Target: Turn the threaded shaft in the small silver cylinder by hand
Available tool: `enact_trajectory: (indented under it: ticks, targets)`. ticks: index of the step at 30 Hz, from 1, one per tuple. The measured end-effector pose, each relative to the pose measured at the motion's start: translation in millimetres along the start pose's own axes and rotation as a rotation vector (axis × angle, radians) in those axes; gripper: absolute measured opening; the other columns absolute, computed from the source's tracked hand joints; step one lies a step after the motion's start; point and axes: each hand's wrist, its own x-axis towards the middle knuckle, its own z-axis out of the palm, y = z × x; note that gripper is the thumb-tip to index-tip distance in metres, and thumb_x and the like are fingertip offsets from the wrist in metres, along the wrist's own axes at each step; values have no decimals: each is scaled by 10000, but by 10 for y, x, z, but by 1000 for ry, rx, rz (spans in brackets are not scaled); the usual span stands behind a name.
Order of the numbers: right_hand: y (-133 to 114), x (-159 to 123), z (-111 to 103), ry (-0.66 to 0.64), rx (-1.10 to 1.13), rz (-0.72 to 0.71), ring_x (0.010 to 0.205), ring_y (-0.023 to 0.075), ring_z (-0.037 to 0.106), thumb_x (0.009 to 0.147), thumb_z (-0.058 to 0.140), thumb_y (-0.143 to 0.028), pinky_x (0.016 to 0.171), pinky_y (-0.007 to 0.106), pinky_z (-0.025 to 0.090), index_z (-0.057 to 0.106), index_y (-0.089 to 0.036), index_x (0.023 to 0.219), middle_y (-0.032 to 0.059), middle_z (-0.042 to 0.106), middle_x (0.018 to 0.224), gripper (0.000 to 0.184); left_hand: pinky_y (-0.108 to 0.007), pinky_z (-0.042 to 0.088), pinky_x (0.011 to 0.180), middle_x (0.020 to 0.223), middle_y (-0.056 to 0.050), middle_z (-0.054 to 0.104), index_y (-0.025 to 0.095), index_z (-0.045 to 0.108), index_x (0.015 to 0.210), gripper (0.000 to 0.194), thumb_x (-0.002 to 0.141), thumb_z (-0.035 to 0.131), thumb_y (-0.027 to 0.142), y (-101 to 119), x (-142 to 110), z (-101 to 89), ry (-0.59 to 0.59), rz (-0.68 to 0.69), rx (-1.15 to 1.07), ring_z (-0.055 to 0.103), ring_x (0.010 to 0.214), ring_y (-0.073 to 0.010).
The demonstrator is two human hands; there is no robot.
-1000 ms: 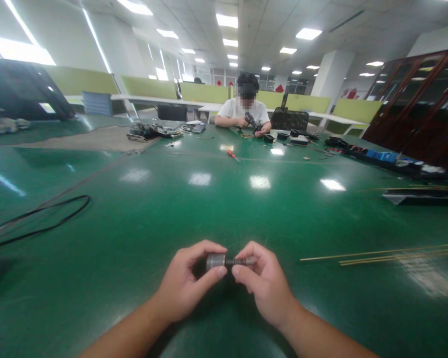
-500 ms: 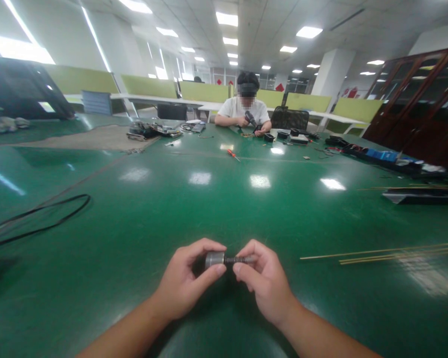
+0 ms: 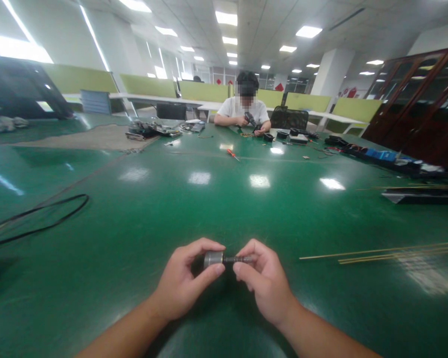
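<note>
Between my hands, low over the near part of the green table (image 3: 224, 209), is a grey metal cylinder (image 3: 214, 258) with a thin, dark, ridged shaft (image 3: 229, 259) coming out of its right end. My left hand (image 3: 188, 273) grips the cylinder, thumb in front and index finger along the top. The shaft's far end is pinched between the thumb and fingers of my right hand (image 3: 261, 276). The piece lies about level, pointing right. My palm hides the cylinder's left end. Its exact kind I cannot make out.
Thin brass-coloured rods (image 3: 381, 256) lie to the right, a black metal channel (image 3: 421, 196) beyond them. A black cable loop (image 3: 70, 211) is on the left. Farther off lies an orange screwdriver (image 3: 231, 154). Across the table a person (image 3: 242, 107) holds a power drill (image 3: 251, 119).
</note>
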Motion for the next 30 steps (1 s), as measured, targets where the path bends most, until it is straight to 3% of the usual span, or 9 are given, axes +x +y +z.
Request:
enact_trajectory:
  ticks: [30]
  targets:
    - [18,-9,-22,34,-32,-29,495,86,373,780,692,-289,481,229,261,569,-184,791,-52,526,589,162,-239,471,722,901,7,709,248,708,1065,175,896,721,290,-69,-13,3,31,-12,-40,666,788,-155]
